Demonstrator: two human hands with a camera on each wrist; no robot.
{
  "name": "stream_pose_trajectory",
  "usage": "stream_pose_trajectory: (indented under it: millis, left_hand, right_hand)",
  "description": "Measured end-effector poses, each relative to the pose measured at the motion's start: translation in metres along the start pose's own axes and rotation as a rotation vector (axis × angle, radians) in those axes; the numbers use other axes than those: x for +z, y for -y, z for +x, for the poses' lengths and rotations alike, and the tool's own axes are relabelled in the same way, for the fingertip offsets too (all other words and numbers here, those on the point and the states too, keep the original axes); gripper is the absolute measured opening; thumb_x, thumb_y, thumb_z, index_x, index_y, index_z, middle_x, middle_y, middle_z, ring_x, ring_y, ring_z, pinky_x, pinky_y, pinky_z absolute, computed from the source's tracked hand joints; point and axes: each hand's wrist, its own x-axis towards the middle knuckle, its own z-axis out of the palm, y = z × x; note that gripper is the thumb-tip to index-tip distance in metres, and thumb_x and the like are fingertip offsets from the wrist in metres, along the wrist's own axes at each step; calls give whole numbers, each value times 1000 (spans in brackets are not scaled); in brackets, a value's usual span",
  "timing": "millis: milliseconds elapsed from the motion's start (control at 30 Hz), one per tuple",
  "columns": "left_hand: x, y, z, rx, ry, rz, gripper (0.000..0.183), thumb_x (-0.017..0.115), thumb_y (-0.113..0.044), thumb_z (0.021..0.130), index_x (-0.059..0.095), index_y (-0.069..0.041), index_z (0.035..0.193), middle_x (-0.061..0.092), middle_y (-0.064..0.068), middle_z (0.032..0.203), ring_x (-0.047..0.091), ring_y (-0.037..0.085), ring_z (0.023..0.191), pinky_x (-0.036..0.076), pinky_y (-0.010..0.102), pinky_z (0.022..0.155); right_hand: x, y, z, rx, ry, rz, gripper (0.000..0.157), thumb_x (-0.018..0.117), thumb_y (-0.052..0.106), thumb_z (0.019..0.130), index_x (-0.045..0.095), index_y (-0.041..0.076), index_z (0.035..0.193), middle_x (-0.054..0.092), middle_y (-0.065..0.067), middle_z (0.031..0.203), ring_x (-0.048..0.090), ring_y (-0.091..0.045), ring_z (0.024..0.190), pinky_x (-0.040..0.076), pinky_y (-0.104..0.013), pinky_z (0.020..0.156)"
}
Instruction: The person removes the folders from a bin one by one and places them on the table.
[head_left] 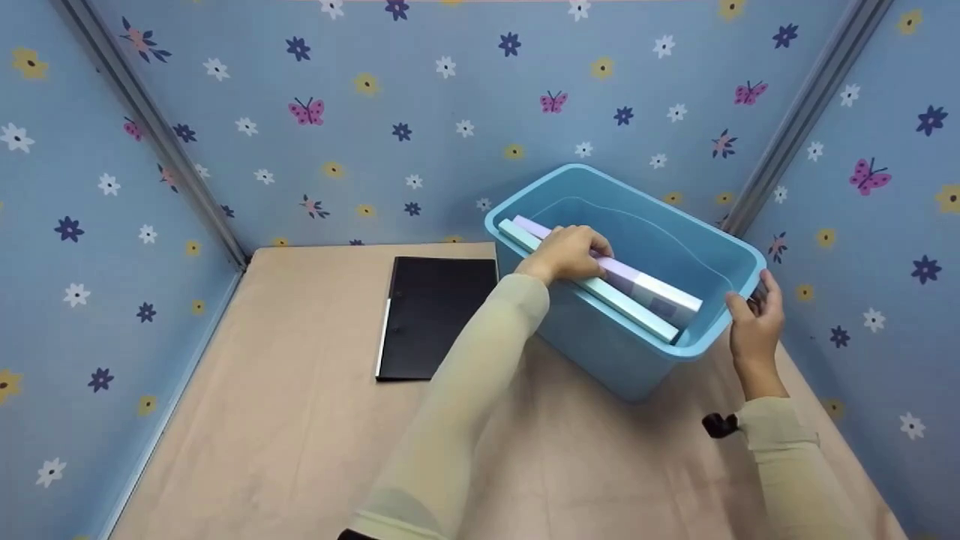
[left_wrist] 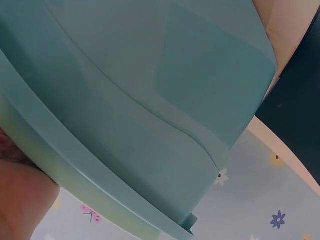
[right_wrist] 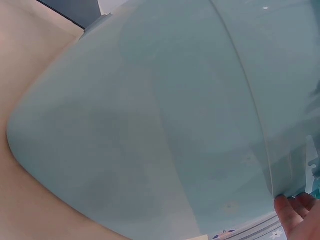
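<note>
A blue plastic bin [head_left: 600, 360] stands at the right, turned at an angle. Inside, against its near wall, two long, flat, book-like things lean side by side: a mint one [head_left: 634, 310] and a lavender one [head_left: 652, 289] with a paler, patterned end. My left hand [head_left: 571, 253] reaches over the near rim, fingers curled about the lavender one's upper edge. With fingers over the outside and thumb at the top, my right hand [head_left: 756, 326] grips the bin's right corner. Bin wall [left_wrist: 150, 75] fills most of the left wrist view; right fingers [right_wrist: 287, 212] show at the right wrist view's edge.
A flat black folder [head_left: 431, 315] with a white strip on its left edge lies left of the bin, partly behind my left forearm. Beige cloth [head_left: 300, 420] covers the table. Blue flowered panels [head_left: 420, 97] with grey corner posts enclose the back and both sides.
</note>
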Motion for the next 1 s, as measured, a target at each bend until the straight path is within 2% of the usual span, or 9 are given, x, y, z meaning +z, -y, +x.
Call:
stream_pose_trajectory:
  millis: [400, 700, 1000]
  left_hand:
    - [4, 1, -1, 26, -52, 30, 29, 69, -19, 96, 83, -20, 121, 79, -5, 125, 60, 17, 107, 39, 38, 108]
    - [3, 0, -1, 24, -46, 8, 30, 71, -19, 99, 82, -21, 127, 77, -5, 134, 63, 17, 120, 37, 39, 120]
    - [5, 1, -1, 47, -74, 73, 31, 70, -22, 102, 80, -21, 132, 77, -4, 137, 65, 18, 128, 39, 38, 120]
  right_hand:
    - [-1, 0, -2, 29, -1, -13, 76, 52, 25, 105, 23, 26, 175, 34, -10, 177, 40, -32, 159, 34, -48, 132]
    - [0, 3, -2, 62, 6, -10, 76, 51, 25, 105, 21, 29, 175, 30, -7, 179, 37, -32, 162, 32, -48, 133]
    - [0, 3, 0, 36, 3, -9, 77, 52, 24, 104, 23, 25, 175, 37, -13, 175, 43, -29, 154, 37, -44, 130]
